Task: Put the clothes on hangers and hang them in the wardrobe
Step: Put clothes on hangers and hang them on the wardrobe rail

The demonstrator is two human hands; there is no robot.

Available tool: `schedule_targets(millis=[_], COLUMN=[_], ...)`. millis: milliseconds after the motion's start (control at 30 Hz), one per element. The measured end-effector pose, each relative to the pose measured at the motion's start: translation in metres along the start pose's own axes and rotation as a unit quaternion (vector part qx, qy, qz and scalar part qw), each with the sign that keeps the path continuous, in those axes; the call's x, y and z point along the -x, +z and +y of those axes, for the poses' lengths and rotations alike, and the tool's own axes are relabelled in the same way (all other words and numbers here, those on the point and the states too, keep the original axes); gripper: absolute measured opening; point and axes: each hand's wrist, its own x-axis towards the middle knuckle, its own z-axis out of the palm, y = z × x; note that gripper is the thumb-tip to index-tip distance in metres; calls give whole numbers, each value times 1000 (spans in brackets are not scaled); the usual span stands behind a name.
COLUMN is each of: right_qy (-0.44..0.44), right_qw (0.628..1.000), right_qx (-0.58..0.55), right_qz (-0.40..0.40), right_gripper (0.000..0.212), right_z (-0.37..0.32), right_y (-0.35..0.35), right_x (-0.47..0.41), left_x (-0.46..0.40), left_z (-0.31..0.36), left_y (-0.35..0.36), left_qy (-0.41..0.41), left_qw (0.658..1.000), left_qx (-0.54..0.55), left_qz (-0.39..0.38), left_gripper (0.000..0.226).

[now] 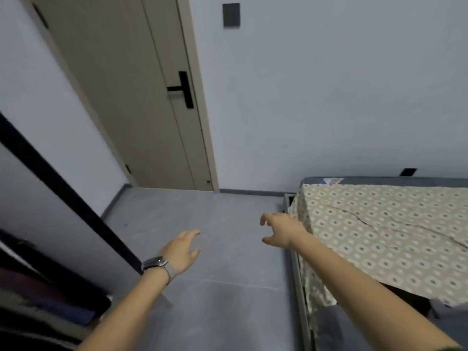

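We see our 2 hands stretched forward over the floor, both empty. The left hand has relaxed, spread fingers and carries a metal wristwatch with a mesh band. The right hand has loosely curled, parted fingers that grasp nothing.

Nearest, behind and left of the left hand, stands the wardrobe with its black-edged door swung out; dark clothes show inside, too blurred to tell apart. Just right of the right hand lies the bed, its grey frame draped with a beige sheet printed with small diamond shapes and lightly creased.

Beneath both hands, smooth grey floor tiles run ahead. Beyond the hands stands a closed beige door with a black lever handle, set in a plain pale wall with a dark switch plate.
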Motion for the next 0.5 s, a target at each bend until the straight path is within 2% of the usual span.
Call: schedule_targets(millis=[200, 333, 500], right_qy=[-147, -240, -342], right_qw=[988, 969, 936], right_qx=[31, 53, 59], right_qz=[-28, -36, -57], right_gripper=[54, 56, 58], right_z=[-153, -239, -329], right_y=[11, 16, 27], right_x=[-49, -67, -76], left_x=[78, 130, 191], left_z=[-108, -159, -198], left_y=[-16, -28, -39], left_qy=[-112, -216, -314], left_qw=[991, 967, 935], left_qx=[62, 61, 80], left_qz=[51, 119, 145], left_gripper=[50, 52, 53])
